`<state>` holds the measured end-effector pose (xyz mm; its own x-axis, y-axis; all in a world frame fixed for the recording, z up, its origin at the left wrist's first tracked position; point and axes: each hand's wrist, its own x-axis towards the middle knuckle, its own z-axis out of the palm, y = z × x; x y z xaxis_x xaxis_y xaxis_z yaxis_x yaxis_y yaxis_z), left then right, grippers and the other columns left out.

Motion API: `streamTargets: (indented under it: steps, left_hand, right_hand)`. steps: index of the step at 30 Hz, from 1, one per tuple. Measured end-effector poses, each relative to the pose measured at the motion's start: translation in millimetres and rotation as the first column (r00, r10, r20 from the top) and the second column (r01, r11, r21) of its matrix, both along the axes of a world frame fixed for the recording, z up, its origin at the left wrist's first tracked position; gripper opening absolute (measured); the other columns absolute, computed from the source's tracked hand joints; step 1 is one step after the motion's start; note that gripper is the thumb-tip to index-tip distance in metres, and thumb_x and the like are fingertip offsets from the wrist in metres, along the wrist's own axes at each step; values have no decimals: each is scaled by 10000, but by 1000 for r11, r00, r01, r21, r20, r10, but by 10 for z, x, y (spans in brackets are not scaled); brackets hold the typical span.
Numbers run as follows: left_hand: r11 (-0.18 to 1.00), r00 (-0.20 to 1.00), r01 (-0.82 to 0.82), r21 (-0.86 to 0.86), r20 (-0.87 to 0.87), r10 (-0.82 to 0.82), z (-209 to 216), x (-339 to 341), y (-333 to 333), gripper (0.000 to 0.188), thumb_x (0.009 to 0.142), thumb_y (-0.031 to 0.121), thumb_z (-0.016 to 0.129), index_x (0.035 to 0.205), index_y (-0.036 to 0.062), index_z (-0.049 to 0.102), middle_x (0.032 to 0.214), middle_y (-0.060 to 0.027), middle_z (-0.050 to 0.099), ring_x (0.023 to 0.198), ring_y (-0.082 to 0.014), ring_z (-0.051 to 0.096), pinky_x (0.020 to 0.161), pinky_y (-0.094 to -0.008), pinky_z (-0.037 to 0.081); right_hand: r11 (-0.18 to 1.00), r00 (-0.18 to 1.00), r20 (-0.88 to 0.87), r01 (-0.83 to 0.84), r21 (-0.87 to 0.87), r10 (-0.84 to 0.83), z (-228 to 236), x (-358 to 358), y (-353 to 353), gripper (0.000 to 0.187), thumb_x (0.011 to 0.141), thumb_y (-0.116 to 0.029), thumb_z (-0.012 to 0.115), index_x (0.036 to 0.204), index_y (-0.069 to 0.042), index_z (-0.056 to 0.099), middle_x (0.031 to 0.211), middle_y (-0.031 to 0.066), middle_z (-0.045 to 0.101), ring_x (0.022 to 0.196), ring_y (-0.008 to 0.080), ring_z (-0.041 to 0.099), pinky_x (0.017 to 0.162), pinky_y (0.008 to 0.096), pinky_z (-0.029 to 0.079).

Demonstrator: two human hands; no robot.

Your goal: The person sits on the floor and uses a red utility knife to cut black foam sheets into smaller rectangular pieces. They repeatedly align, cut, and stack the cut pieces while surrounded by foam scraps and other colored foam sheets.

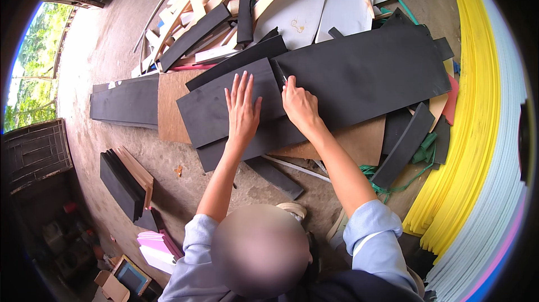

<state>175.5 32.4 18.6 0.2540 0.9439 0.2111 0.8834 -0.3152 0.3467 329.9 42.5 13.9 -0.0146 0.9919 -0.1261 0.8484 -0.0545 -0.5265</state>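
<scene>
Foam in a large black sheet (365, 72) lies across the middle of the floor, overlapping a smaller black foam piece (216, 108) on its left side. The right hand (298, 105) is closed around a thin blade-like tool (284, 81) whose tip touches the line where the two black pieces meet; only the tool's pale tip shows past the fingers. The left hand (242, 108) rests flat on the smaller piece, fingers spread and straight, gripping nothing, just beside the right hand.

Under these black pieces sits a brown board (171, 108), and left of it another dark flat sheet (126, 103) lies on the concrete floor (112, 44). A narrow black strip (275, 177) and a pale thin strip (295, 168) lie on the floor below the hands. Beyond the work, a heap of offcuts (252, 4) in white, tan, black and green is piled up. At the right, a thick stack of yellow sheets (471, 105) curves along the edge, with pale blue-white sheets (505, 150) outside it. A dark curved strip (407, 145) leans near green scraps (424, 153). To the lower left, a small stack of black and tan pieces (126, 181) stands apart, with pink and white pieces (157, 246) nearer the person and a dark crate (33, 153) at the far left.
</scene>
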Motion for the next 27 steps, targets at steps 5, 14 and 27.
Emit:
streamTargets:
  steps: [5, 14, 27]
  left_hand:
    - [999, 986, -41, 5, -159, 41, -240, 106, 80, 550, 884, 259, 417, 1355, 25, 260, 1421, -105, 247, 1337, -240, 171, 1067, -478, 81]
    - [996, 981, -83, -21, -176, 78, -262, 148, 63, 518, 883, 270, 404, 1374, 167, 276, 1431, -67, 239, 1336, -228, 174, 1072, -468, 74]
    - [992, 982, -85, 89, -164, 99, -271, 150, 50, 504, 882, 287, 411, 1362, 179, 298, 1418, -69, 263, 1327, -234, 199, 1051, -505, 119]
  right_hand:
    - [999, 997, 70, -29, 44, 26, -57, -172, 57, 196, 899, -188, 410, 961, -3, 399, 578, 183, 591, 567, 338, 616, 494, 426, 505]
    - [999, 992, 126, -2, -52, 9, 69, -305, 190, 142, 811, -112, 518, 872, -9, 441, 644, 176, 624, 645, 292, 650, 539, 355, 530]
    - [964, 967, 238, -28, -263, 93, 277, -45, -1217, 169, 860, -137, 461, 954, -8, 403, 613, 172, 605, 617, 323, 631, 518, 404, 519]
